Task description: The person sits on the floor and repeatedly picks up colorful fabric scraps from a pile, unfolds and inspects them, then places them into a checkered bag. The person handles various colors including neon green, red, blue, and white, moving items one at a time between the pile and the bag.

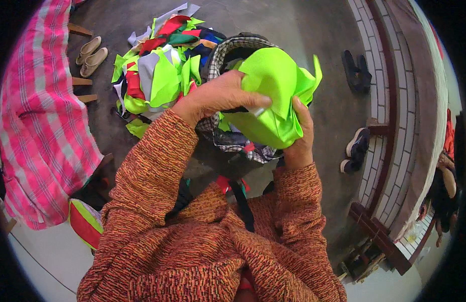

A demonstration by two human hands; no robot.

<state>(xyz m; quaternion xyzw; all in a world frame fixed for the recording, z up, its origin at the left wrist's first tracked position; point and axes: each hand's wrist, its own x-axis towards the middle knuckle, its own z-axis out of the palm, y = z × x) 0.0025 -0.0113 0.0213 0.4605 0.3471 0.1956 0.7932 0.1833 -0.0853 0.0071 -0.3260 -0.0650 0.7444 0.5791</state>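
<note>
Between my two hands is a neon-green piece of cloth, folded and bulging. My left hand closes on its left side, thumb laid across the front. The fingers of my right hand are partly hidden behind the cloth, with the thumb pressed on its lower right edge. Below the cloth stands a black-and-white checked fabric basket or bag, its mouth partly covered by my hands. Just left of it lies a heap of cloth scraps in neon green, red, grey and dark blue.
A pink checked cloth drapes over furniture with wooden legs on the left. Beige shoes sit beside it. Dark slippers and dark shoes lie near the white brick-patterned base on the right. Another person's arm shows far right.
</note>
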